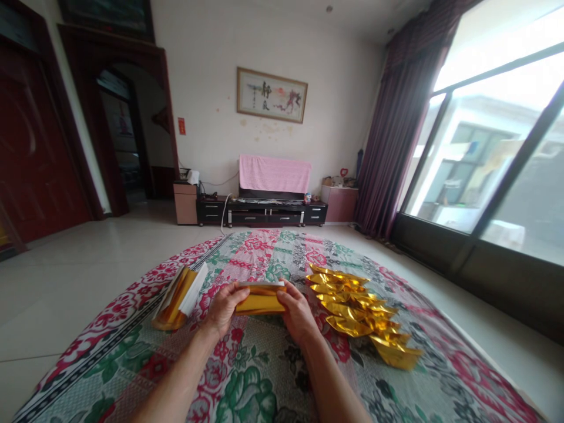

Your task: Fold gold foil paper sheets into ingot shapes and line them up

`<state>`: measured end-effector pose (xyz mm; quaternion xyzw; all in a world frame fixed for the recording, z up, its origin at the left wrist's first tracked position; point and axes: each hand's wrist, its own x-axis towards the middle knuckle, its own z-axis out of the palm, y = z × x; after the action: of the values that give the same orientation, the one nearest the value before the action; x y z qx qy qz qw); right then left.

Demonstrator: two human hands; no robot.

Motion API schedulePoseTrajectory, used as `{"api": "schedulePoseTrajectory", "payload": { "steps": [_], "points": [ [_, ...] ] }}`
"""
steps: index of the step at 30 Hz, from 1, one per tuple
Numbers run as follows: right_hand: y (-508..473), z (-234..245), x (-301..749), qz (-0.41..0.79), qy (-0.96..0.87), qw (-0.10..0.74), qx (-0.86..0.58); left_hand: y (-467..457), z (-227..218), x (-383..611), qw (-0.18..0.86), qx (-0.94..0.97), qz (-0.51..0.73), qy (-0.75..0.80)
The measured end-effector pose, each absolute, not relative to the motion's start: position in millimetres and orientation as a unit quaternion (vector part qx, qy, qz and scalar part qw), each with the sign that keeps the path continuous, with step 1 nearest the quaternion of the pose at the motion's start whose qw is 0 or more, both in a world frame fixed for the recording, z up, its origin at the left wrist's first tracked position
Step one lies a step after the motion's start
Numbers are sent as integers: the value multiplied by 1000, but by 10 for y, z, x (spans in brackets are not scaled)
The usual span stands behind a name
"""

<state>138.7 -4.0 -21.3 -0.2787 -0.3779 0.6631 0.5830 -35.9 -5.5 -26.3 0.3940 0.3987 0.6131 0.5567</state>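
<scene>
Between my two hands is a folded sheet of gold foil paper (261, 301), held level above the flowered cloth, with a pale strip along its top edge. My left hand (224, 308) grips its left end, thumb on top. At the right end my right hand (298, 310) pinches it in the same way. The fingers beneath the paper are hidden. Left of my hands lies a loose stack of gold paper sheets (181, 295) with white edges. To the right, several folded gold paper ingots (352, 299) sit in overlapping rows.
A flowered cloth (247, 382) covers the round surface under my hands. Farther off, a low black cabinet (264, 216) carries a screen draped with a pink towel (275, 172). A purple curtain (383, 141) and large window stand at right, a red door (37, 135) at left.
</scene>
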Motion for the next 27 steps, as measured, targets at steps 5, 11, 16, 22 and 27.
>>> {"api": "schedulePoseTrajectory", "payload": {
  "steps": [5,11,16,22,27],
  "points": [
    [-47,-224,1401,646,-417,567,-295,-48,-279,-352,544,398,614,411],
    [-52,-206,1405,643,-405,577,-299,-72,-257,-336,545,389,617,414],
    [-33,-233,1395,625,-407,591,-306,-108,-207,-319,562,382,616,399],
    [-14,-262,1402,623,-409,596,-298,-106,-192,-312,553,366,632,401],
    [-27,-243,1398,617,-397,603,-312,-102,-200,-309,543,372,634,406]
  ]
}}
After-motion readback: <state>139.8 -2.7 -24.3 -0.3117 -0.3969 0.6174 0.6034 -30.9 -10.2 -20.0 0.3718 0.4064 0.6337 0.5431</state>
